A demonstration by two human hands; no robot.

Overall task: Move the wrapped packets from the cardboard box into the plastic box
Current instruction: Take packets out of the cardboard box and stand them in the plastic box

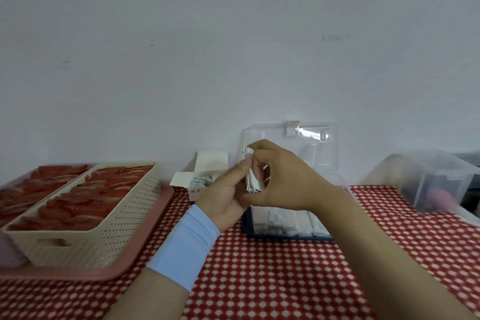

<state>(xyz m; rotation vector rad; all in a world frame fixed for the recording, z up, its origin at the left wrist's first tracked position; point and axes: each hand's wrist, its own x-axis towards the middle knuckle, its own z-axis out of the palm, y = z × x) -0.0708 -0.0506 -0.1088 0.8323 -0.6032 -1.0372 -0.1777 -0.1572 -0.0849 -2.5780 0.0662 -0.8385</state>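
Both hands meet above the table's middle, holding a small stack of white wrapped packets (251,176) upright between them. My left hand (225,191), with a light blue wristband, supports the stack from the left. My right hand (281,176) pinches its top and right side. Behind my left hand stands the open white cardboard box (201,173) with more packets inside. Under my right hand lies the clear plastic box (285,225) with a dark base, several packets in it, and its clear lid (315,145) raised against the wall.
A cream perforated basket (104,215) of red sachets sits on a pink tray (135,257) at the left. A clear plastic bin (436,184) stands at the right. A red-and-white patterned cloth (272,280) covers the table, and a white wall rises close behind.
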